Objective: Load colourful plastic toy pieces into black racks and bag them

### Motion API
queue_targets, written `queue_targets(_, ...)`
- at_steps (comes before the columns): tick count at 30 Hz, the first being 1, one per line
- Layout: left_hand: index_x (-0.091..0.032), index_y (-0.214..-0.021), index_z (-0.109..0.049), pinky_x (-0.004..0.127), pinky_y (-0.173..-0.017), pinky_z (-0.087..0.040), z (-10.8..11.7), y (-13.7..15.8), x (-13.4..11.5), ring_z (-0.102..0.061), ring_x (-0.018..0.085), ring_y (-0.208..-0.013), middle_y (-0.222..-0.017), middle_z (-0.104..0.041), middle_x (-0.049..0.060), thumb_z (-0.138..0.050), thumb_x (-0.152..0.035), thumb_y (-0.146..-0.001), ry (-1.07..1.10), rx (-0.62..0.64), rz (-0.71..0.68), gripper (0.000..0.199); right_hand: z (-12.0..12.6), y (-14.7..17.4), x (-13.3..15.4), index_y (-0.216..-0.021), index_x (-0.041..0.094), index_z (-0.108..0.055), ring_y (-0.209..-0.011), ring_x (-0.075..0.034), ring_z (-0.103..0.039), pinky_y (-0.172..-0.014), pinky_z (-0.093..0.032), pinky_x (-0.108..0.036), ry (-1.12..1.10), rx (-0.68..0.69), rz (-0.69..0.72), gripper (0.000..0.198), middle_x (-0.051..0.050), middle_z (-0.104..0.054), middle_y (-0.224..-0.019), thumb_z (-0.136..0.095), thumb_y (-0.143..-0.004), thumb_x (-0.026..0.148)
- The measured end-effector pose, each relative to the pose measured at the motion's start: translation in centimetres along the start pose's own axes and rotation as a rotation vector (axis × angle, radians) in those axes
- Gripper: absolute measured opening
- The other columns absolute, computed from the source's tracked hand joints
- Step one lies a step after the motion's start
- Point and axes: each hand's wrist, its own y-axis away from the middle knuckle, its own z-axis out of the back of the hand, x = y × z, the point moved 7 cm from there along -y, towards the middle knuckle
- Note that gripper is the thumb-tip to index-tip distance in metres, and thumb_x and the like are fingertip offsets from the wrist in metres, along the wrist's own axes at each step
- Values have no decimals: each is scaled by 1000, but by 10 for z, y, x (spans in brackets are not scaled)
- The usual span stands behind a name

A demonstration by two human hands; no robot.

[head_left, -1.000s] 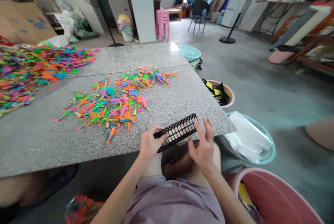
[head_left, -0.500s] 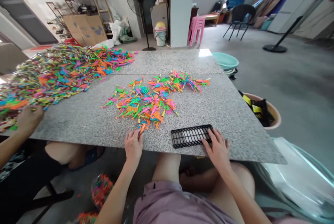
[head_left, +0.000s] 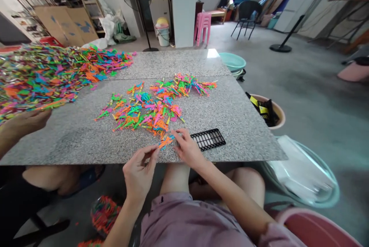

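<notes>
My left hand (head_left: 140, 172) pinches the near end of a small orange and blue plastic piece (head_left: 165, 141) over the table's front edge. At the piece's other end, my right hand (head_left: 188, 149) has its thumb and fingers apart around the blue tip; whether they touch it is unclear. Just right of this hand, a black grid-like plastic tray (head_left: 210, 139) lies on the table, its left end partly covered by the hand. Beyond both hands spreads a loose pile of bright plastic pieces (head_left: 147, 110), with another cluster (head_left: 184, 85) behind it.
A large heap of similar pieces (head_left: 43, 74) covers the left of the speckled table (head_left: 248, 131). A co-worker's hand (head_left: 31, 122) is beside it. Right of the table stand a tub with black and yellow items (head_left: 278, 118), a clear-lined basin (head_left: 305, 178) and a pink tub (head_left: 314, 224).
My right hand has left the black tray and moved left to the piece. My left hand has lifted slightly with the piece. The view has shifted right; the co-worker's hand has moved.
</notes>
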Motion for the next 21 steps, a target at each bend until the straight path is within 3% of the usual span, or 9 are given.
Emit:
queue_targets(3,-18,-91,-72,25,-69,-59,-27,-9,-6,-71,16,-71,-83,-75,3,-69,-34,-83,115,106,79,18,7,1,-24,-116,23,-68,-76,-15,-61,-74,-57,-31,-143,-42,-126,36,-8,-60,-111,-68,-80,18)
queue_targets(7,-16,-90,-72,26,-69,-59,-61,-21,-3,-71,17,-73,-80,-75,4,-70,-35,-80,261,185,177,22,18,18,-52,-126,25,-59,-58,-10,-54,-62,-55,-29,-282,-102,-317,58,-4,-64,-107,-74,-71,17)
queue_targets(11,-14,-100,-69,29,-72,-59,-84,-30,2,-71,17,-77,-85,-74,6,-70,-40,-82,337,230,183,32,27,33,-71,-129,22,-52,-54,-11,-54,-57,-51,-26,-345,-256,-501,63,4,-64,-78,-74,-70,25)
queue_targets(13,-15,-116,-63,33,-77,-59,-89,-24,5,-71,19,-85,-100,-73,9,-67,-43,-85,271,217,95,41,31,38,-77,-128,21,-49,-56,-13,-57,-59,-51,-27,-369,-326,-527,60,4,-64,-74,-72,-72,30)
queue_targets(15,-18,-126,-57,38,-88,-58,-96,-3,6,-68,23,-101,-118,-68,13,-64,-42,-90,83,227,-84,44,33,43,-83,-131,19,-43,-59,-15,-60,-60,-52,-29,-440,-386,-541,62,2,-67,-76,-67,-76,33)
queue_targets(18,-15,-136,-51,44,-106,-48,-133,55,8,-56,28,-127,-133,-61,17,-51,-36,-98,-238,471,-446,43,29,47,-86,-137,17,-39,-63,-18,-63,-60,-55,-31,-537,-340,-533,64,-3,-69,-81,-60,-79,35)
queue_targets(19,-9,-143,-42,47,-109,-45,-147,74,13,-48,31,-135,-141,-54,21,-50,-37,-98,-334,544,-522,53,28,47,-85,-136,17,-40,-64,-18,-64,-60,-56,-32,-541,-303,-519,63,-4,-69,-84,-59,-79,34)
queue_targets(21,0,-147,-31,52,-111,-41,-166,100,23,-39,36,-141,-145,-46,29,-50,-43,-97,-498,571,-589,69,29,47,-81,-134,17,-45,-67,-18,-64,-64,-56,-33,-511,-264,-493,59,-5,-69,-88,-58,-79,32)
